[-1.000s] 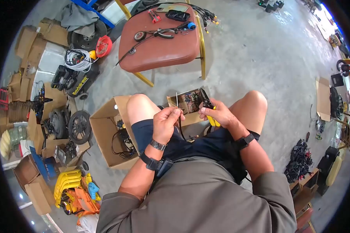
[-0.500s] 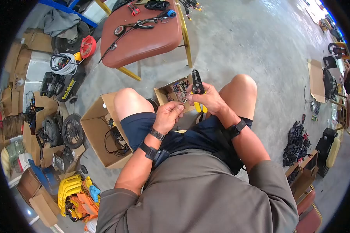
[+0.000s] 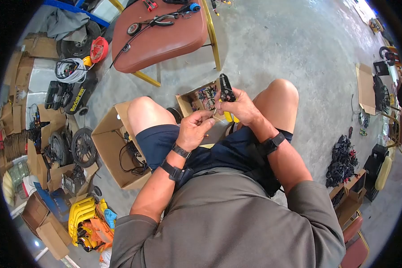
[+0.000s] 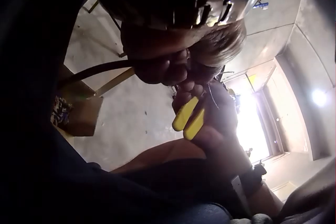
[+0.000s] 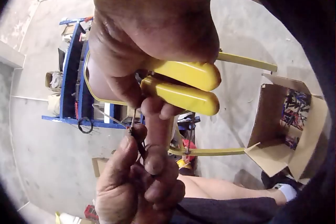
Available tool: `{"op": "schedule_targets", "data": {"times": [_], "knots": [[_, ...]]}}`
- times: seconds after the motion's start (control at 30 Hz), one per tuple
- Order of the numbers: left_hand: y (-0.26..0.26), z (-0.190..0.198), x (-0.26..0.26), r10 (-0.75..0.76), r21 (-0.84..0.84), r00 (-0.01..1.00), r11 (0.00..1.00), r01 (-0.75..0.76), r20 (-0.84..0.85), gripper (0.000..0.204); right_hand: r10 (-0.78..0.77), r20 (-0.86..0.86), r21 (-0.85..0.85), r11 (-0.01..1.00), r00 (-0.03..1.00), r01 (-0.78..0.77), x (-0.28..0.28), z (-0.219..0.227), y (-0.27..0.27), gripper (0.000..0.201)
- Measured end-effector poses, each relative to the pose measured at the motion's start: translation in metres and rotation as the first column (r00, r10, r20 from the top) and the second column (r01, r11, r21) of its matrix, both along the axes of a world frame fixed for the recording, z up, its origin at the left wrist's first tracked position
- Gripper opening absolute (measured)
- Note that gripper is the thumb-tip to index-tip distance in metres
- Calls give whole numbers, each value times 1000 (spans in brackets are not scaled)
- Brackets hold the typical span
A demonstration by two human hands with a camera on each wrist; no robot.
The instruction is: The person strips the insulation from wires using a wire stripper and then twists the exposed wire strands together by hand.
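My right hand (image 3: 242, 107) grips a wire tool with a black head (image 3: 226, 87) and yellow handles (image 5: 184, 95); the two handles lie close together in the right wrist view. Between thumb and fingers my left hand (image 3: 193, 129) pinches a dark cable (image 5: 140, 148), whose thin wire ends stick out toward the right fingertips. Those right fingertips touch a thin wire (image 5: 134, 116) in the right wrist view. The dark cable (image 4: 100, 67) runs away from the left hand in the left wrist view.
A small box of connectors (image 3: 183, 106) stands on the floor beyond the hands. An open carton (image 3: 103, 154) with cables is beside the left knee. Ahead, a red-brown chair (image 3: 165, 47) holds a black cable and tools. Wheels and cardboard lie at the left.
The hands have come together since the first frame, and the tool's head has swung to point upward. The left fingers have since spread a little, with thin wires showing between the hands.
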State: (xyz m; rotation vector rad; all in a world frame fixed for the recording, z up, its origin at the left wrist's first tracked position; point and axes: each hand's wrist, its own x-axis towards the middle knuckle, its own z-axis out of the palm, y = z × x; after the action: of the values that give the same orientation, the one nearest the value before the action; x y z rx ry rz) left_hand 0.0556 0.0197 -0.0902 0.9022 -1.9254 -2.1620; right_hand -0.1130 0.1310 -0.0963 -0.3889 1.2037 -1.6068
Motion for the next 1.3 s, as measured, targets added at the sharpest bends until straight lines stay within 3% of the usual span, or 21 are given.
{"op": "schedule_targets", "data": {"times": [0.07,0.17,0.37,0.57,0.73,0.87,0.93,1.03,1.2,1.27,1.3], "knots": [[0,-16,3,16,-9,998,1000,-16,-61,19,-8,3,7,1000,1000,8,1,1,0,16],[3,-6,-1,35,-72,999,997,-36,-16,18,-7,-11,0,1000,1000,7,1,-2,0,16],[9,-24,2,111,-46,993,993,-112,-35,12,8,-39,1,1000,999,-8,0,-6,-1,16],[7,-29,3,94,-176,989,978,-113,-113,13,-12,-46,-26,1000,999,10,2,-8,-1,15],[5,-29,1,90,-171,992,980,-105,-92,14,-31,-47,-34,999,998,30,2,-2,-2,14],[3,-26,2,131,-154,990,978,-138,-52,15,5,-7,58,998,1000,-4,0,-4,-2,17],[-8,-35,9,170,-44,985,984,-172,-42,15,0,37,103,995,999,-4,-1,-12,-2,21],[-16,-41,16,258,97,966,962,-257,-4,13,136,-223,316,947,965,-61,-4,-26,1,38],[-17,-49,14,298,123,954,946,-298,21,12,175,-236,309,946,956,-97,1,-34,3,51],[-17,-54,13,332,160,943,931,-327,-3,16,297,-189,472,863,936,-179,-1,-20,2,55],[-16,-57,12,354,177,935,923,-343,-31,15,279,-182,451,876,943,-172,0,-22,5,55]]}}
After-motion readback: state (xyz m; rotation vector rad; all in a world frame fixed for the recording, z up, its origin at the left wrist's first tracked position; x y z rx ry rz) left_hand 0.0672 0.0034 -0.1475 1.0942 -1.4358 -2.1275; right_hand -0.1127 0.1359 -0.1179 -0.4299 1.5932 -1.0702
